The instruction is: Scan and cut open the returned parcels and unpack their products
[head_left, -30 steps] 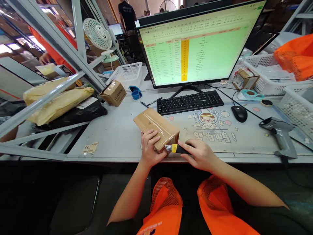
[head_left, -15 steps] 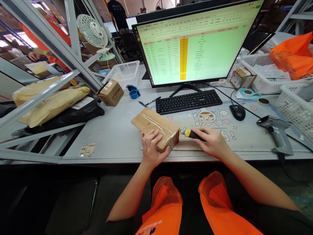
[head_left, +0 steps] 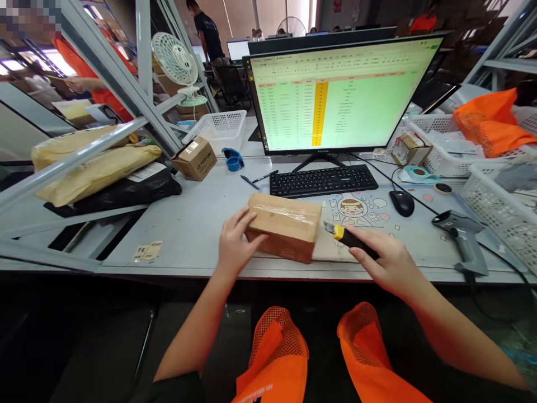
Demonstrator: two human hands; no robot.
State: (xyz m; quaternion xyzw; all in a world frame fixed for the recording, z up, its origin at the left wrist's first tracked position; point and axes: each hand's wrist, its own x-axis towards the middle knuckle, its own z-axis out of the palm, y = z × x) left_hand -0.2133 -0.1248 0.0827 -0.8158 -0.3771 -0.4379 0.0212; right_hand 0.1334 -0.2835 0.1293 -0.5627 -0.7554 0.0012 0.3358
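A brown cardboard box (head_left: pixel 283 229) rests on the desk in front of the keyboard, with clear tape running along its top. My left hand (head_left: pixel 237 240) grips the box's left end, fingers behind the edge and thumb on the near side. In my right hand (head_left: pixel 388 257) is a box cutter (head_left: pixel 350 239) with a black handle and a yellow tip section. Its metal blade points left toward the box's right end, a short gap away from the cardboard.
Behind the box stand a black keyboard (head_left: pixel 323 180) and a monitor (head_left: pixel 335 95). A mouse (head_left: pixel 401 202) and barcode scanner (head_left: pixel 459 235) lie to the right, beside white baskets (head_left: pixel 444 162). Leftward are a small carton (head_left: pixel 195 158), pens (head_left: pixel 250 182), packages (head_left: pixel 100 173) and a metal rack (head_left: pixel 145 61).
The box has turned so its long side faces me. My left hand has shifted from its top and near side to its left end. My right hand has moved slightly right with the cutter.
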